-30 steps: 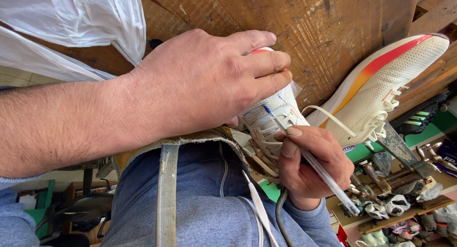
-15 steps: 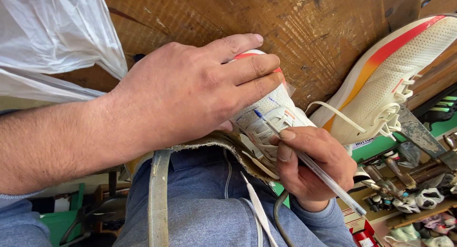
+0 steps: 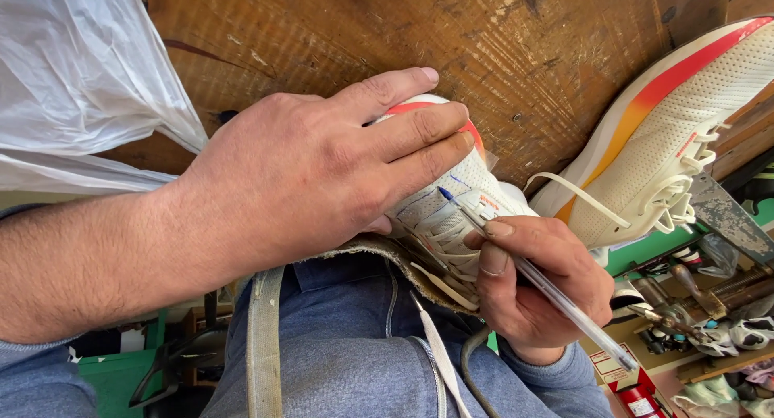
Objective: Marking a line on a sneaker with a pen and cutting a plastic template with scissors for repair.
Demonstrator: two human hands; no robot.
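The left hand (image 3: 322,176) hides most of the held shoe (image 3: 451,212); the second shoe's (image 3: 677,136) toe seems cut off.

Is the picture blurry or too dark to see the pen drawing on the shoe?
Head view: bright even daylight, no glare; the clear plastic blue-tipped pen and white mesh sneaker look sharp; the left hand shades the shoe beneath it; the cluttered tools at lower right are softer.

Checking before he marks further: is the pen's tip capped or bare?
Bare. The pen in the right hand shows its blue point, which rests on the white shoe beside a dashed blue line.
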